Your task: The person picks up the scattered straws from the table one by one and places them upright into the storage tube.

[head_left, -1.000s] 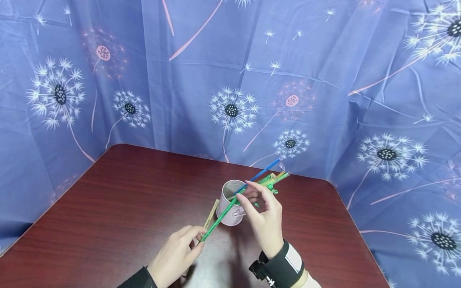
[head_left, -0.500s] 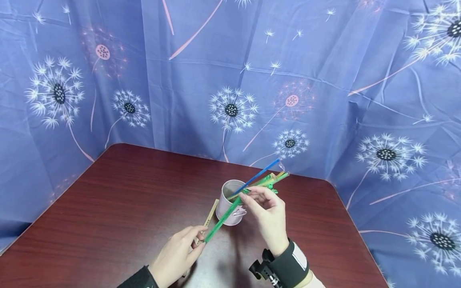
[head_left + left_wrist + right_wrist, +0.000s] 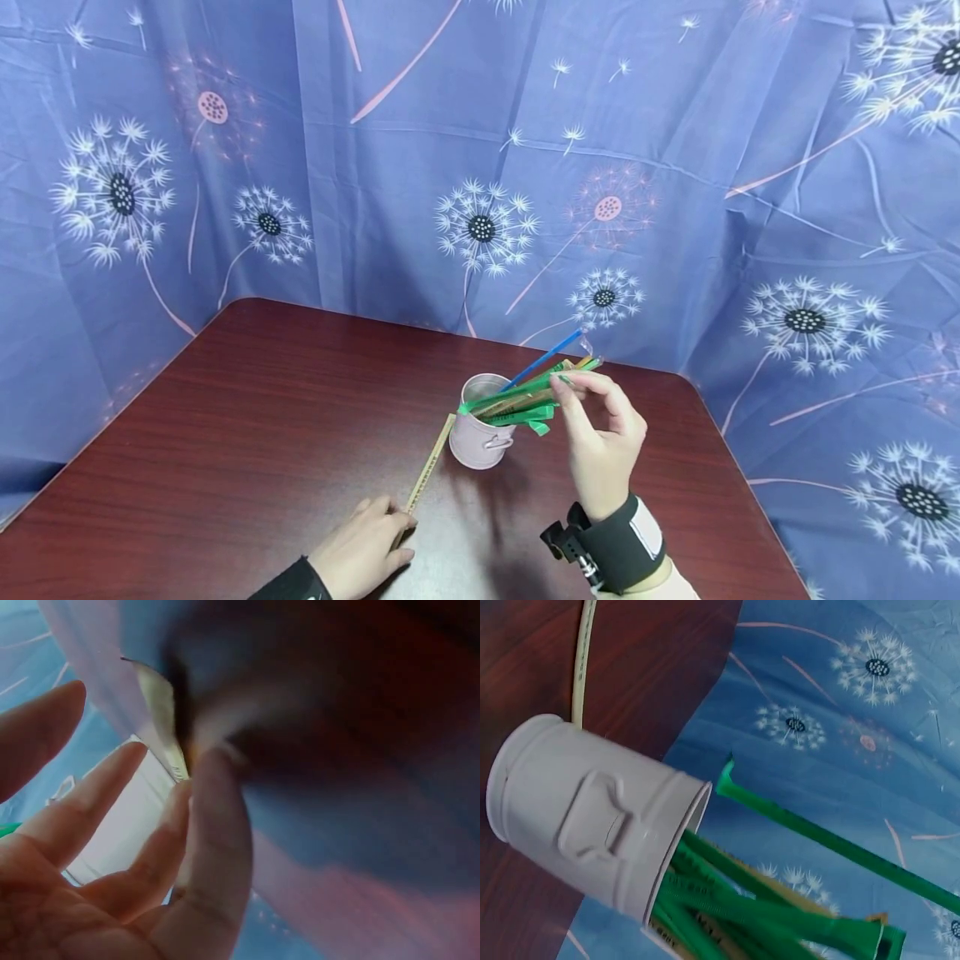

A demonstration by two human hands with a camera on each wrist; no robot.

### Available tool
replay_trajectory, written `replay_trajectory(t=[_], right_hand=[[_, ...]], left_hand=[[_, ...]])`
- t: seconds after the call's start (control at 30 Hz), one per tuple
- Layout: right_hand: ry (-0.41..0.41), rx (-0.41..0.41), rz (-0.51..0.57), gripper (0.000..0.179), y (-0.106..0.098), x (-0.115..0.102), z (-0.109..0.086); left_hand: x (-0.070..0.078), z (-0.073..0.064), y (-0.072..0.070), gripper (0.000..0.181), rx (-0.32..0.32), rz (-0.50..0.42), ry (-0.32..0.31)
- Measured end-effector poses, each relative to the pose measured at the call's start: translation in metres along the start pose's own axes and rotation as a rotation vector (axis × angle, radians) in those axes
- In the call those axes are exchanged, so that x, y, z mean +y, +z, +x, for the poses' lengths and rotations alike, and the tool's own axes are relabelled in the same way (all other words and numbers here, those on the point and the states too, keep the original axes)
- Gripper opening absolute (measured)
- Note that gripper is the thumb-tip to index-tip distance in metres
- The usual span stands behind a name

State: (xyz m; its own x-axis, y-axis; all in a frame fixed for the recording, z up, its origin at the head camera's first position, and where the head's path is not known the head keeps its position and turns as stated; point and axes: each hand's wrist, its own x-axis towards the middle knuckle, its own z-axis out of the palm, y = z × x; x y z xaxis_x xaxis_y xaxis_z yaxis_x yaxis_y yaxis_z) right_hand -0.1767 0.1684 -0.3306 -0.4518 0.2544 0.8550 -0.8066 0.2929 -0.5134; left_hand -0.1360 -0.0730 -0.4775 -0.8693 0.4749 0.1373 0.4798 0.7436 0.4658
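In the head view my right hand [image 3: 603,442] pinches one end of a green-wrapped straw [image 3: 498,396], whose other end lies over the cup's mouth. The right wrist view shows this green straw's free, bent tip just off the rim. A pale pink metal cup [image 3: 474,442] stands on the table, holding several green and beige wrapped straws [image 3: 742,911] and a blue straw [image 3: 542,360]. My left hand [image 3: 362,542] grips the near end of a beige wrapped straw [image 3: 431,462], which runs toward the cup's base. The left wrist view is partly dark and blurred.
The dark red-brown wooden table [image 3: 247,417] has rounded far corners. Blue curtains [image 3: 390,208] with a dandelion print hang behind it and along both sides. A small handle [image 3: 596,817] sticks out of the cup's side.
My right hand has moved right and away from me, carrying the green straw off my left hand to above the cup. My left hand has shifted slightly back toward me, still at the beige straw.
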Motion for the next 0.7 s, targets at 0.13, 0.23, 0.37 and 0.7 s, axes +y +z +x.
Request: replay_trajectory(t=[0.13,0.23,0.37,0.7], right_hand=[[-0.042,0.045,-0.079,0.012,-0.003,0.005,0.001],[-0.04,0.045,-0.125,0.012,-0.004,0.011,-0.001],[-0.052,-0.001,-0.207,0.013,-0.005,0.02,-0.006],[-0.084,-0.149,-0.426,0.009,-0.007,0.039,-0.016]], left_hand=[[-0.006,0.001,0.004,0.018,0.072,0.012,0.1],[-0.01,0.003,0.006,0.011,0.111,-0.001,0.134],[-0.012,0.003,0.007,0.009,0.11,-0.022,0.094],[-0.011,0.001,0.006,0.026,0.18,-0.059,-0.004]])
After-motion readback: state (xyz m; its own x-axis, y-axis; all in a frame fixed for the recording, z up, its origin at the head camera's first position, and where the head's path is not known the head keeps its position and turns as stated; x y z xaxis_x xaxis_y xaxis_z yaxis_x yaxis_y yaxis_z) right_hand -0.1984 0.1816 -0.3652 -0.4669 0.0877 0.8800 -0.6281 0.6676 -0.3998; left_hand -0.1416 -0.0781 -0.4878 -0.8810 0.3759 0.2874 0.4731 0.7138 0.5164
